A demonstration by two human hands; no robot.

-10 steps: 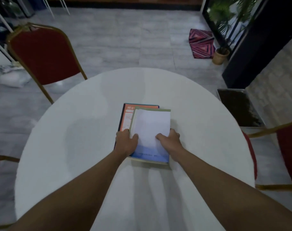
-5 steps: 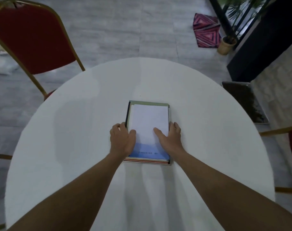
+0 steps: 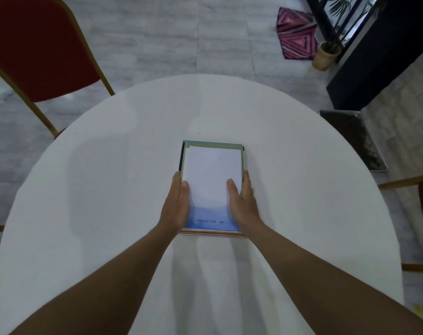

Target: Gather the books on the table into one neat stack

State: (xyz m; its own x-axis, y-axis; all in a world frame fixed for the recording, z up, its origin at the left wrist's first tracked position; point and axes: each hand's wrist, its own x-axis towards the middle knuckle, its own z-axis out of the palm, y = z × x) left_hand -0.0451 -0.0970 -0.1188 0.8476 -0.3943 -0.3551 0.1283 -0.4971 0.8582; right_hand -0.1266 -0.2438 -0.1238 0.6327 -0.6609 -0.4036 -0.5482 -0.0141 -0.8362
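Fingers of the left hand and right hand lie straight, pressing both sides of the book stack mid-bench, thumbs on top. Lower books show only edges, and the cover print is illegible.

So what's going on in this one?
A person is squaring up a small stack of books in the middle of a round white table. The left hand and right hand press flat against the stack's two long sides, with the thumbs resting on the white-and-blue cover of the top book. Green and orange edges of the books underneath peek out only slightly, so the stack looks nearly neat. Every book in view is in it.
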